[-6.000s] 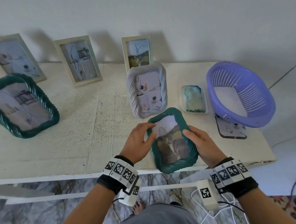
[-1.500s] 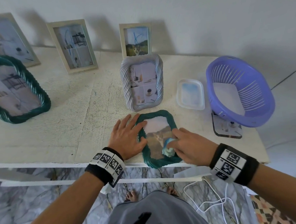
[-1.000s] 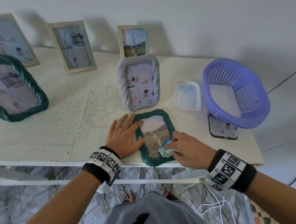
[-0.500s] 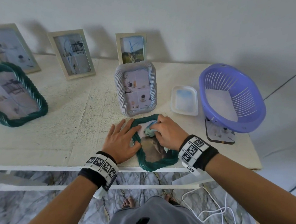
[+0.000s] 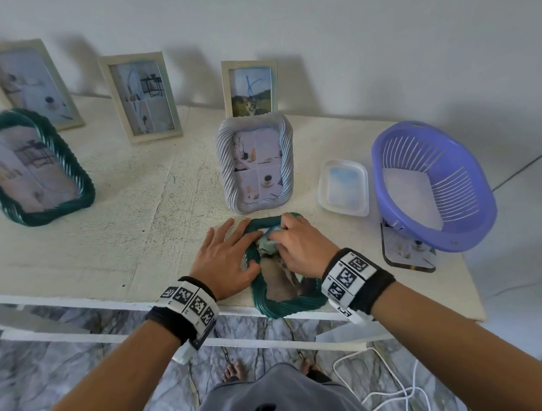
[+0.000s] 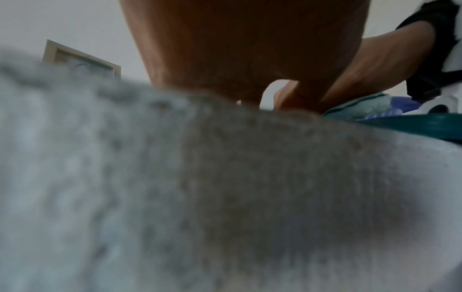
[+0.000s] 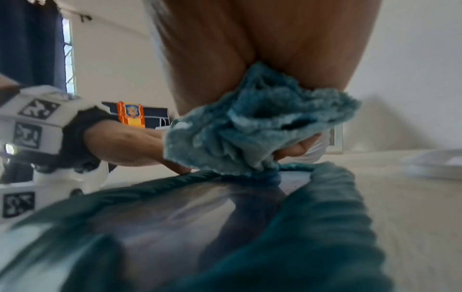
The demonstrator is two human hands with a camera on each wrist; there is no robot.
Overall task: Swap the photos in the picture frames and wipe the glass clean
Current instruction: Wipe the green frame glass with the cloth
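The right hand (image 5: 294, 242) curls its fingers (image 7: 298, 147) round a bunched teal cloth (image 7: 250, 130), pressing it on the glass at the far end of the small green frame (image 5: 286, 305). A second ago the cloth rubbed the near end, so the wipe has travelled up the glass and looks close to covering it. The left hand (image 5: 225, 259) lies flat, fingers spread, bracing the frame's left edge. The frame lies face-up at the table (image 5: 101, 241) front edge, a cat photo inside.
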